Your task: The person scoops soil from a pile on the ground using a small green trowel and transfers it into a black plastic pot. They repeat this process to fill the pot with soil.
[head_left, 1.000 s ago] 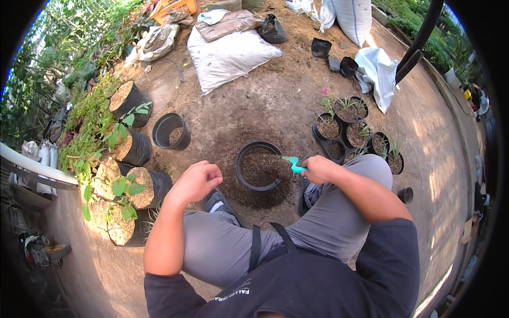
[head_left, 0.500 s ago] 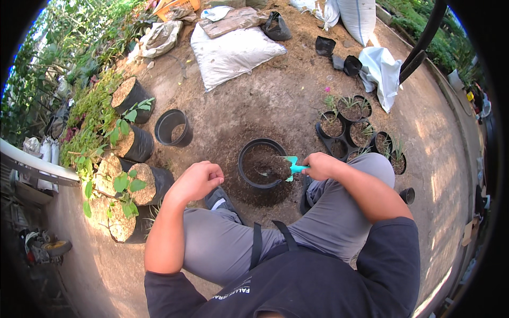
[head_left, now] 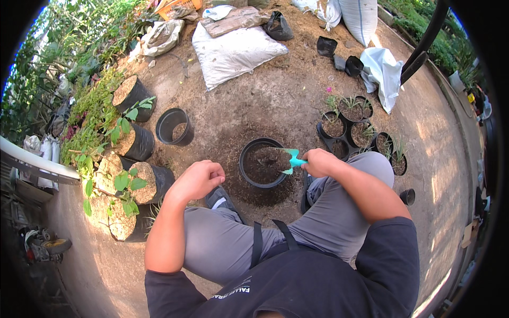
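Note:
My right hand point(head_left: 319, 162) is closed round the handle of a turquoise hand trowel point(head_left: 295, 161). Its blade, smeared with dark soil, reaches left over the right rim of a round black pot point(head_left: 242, 168). Dark, crumbly soil point(head_left: 261, 174) lies inside the pot, and more is scattered on the ground round it. To the left of the pot, above my left leg, my left hand point(head_left: 199, 176) hangs with its fingers curled in and nothing visible in them.
Another black pot point(head_left: 168, 127) leans at the left, by several black grow bags point(head_left: 139, 143) with plants. A black tray point(head_left: 347, 135) of small potted seedlings sits right. Beyond lie a full white sack point(head_left: 233, 55) and a crumpled white bag point(head_left: 384, 74). A small black pot point(head_left: 407, 196) stands beside my right knee.
The trowel has turned slightly in my right hand, with its blade at a different tilt over the pot's right side. My left hand has hardly moved.

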### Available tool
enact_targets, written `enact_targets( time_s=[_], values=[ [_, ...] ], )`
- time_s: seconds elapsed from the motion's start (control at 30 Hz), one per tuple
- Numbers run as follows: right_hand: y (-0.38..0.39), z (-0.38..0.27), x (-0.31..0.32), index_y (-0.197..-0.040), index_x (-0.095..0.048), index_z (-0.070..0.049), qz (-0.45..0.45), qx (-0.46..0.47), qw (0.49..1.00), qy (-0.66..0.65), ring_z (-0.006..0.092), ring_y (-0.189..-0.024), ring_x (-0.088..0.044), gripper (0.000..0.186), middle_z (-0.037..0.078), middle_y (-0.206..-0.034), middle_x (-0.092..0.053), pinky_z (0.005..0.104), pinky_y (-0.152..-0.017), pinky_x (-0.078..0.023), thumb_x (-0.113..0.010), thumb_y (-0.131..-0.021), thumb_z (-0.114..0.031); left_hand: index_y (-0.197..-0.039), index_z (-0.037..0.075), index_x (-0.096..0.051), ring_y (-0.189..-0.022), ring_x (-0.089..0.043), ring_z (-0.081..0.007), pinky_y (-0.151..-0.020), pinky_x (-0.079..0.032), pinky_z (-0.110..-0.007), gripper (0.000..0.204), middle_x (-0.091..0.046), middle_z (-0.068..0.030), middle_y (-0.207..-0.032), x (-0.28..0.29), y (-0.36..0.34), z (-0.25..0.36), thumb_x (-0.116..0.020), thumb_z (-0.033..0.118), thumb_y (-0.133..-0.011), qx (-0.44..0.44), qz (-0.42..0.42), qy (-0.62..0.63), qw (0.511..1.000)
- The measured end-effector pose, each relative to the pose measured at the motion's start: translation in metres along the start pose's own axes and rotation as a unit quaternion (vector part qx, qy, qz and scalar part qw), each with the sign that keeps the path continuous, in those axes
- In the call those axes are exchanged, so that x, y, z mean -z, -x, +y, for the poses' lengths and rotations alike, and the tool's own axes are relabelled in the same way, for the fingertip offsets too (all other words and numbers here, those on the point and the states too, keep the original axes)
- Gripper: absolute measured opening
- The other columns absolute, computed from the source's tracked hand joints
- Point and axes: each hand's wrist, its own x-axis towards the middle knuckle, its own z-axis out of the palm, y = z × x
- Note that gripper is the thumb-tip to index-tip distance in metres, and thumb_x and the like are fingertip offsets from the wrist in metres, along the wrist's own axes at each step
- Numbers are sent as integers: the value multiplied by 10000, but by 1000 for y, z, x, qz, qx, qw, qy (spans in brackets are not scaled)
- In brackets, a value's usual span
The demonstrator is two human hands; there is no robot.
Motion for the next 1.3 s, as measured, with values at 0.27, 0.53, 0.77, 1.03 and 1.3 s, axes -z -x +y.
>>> enact_targets(
  time_s=[0.27, 0.53, 0.77, 1.03, 1.3],
  values=[
    [-2, 7, 0, -956, -647, -37, -6, 18, 1000, -21, 335, -915, -602, 288, 194, -924, -632, 415, -790, -473, -562, -807, -269, -805, 7, -611, -659, -543, -257, -627, -444, -353, 118, -552, -125, -692, 2, 3, 1, -621, 112, -753, 12, 1, 17, 1000],
    [-2, 9, 0, -943, -647, -42, -2, 1, 1000, -17, 336, -921, -601, 287, 179, -943, -634, 412, -793, -475, -580, -788, -274, -814, 12, -602, -645, -531, -185, -606, -437, -310, 109, -553, -83, -690, 1, 2, -1, -634, 103, -764, 18, -10, 17, 1000],
    [5, 4, 6, -953, -652, -69, -4, -12, 1000, -8, 327, -925, -604, 287, 160, -933, -641, 411, -792, -479, -584, -776, -284, -800, 15, -608, -651, -543, -169, -606, -441, -298, 100, -559, -77, -686, 3, 4, -2, -649, 91, -750, 25, -26, -5, 999],
    [13, -1, 15, -966, -656, -69, -45, -26, 998, 46, 329, -930, -608, 291, 157, -949, -645, 424, -788, -488, -566, -736, -223, -780, 4, -601, -621, -528, -141, -583, -441, -287, 88, -561, -59, -669, 2, 4, -4, -658, 56, -738, 42, -32, 26, 998],
    [7, 2, 8, -909, -661, -8, -65, -17, 995, 71, 343, -909, -614, 290, 207, -935, -633, 434, -769, -492, -553, -725, -205, -752, 3, -578, -621, -522, -135, -585, -442, -284, 107, -560, -54, -658, 0, 2, -7, -674, 39, -721, 61, -28, 34, 997]
  ],
)
